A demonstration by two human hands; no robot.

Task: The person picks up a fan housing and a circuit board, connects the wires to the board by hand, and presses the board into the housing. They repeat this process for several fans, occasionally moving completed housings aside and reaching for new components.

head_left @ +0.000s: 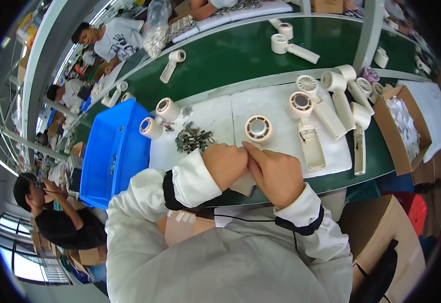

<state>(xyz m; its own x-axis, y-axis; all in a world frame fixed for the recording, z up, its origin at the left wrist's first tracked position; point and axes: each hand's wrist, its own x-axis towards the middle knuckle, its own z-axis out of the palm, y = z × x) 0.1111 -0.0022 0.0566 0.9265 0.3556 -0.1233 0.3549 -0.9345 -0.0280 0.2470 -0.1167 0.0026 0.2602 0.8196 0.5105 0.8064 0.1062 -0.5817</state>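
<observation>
My left hand and my right hand meet over a pale handheld fan, whose round head with a silver centre faces up beyond my knuckles. Its handle is mostly covered by the hands; a pale end shows below them. The left hand's fingers are curled around the handle area, undersides hidden. My right thumb and index finger come together near the left knuckles; whatever they pinch cannot be made out. Left of the hands lies a pile of small green-and-metal parts. Right of them is an open fan handle shell.
A blue bin stands at the left. Several fans crowd the mat's right side, beside a cardboard box with white pieces. Other fans sit on the green conveyor. A metal post rises beyond. Other people are nearby.
</observation>
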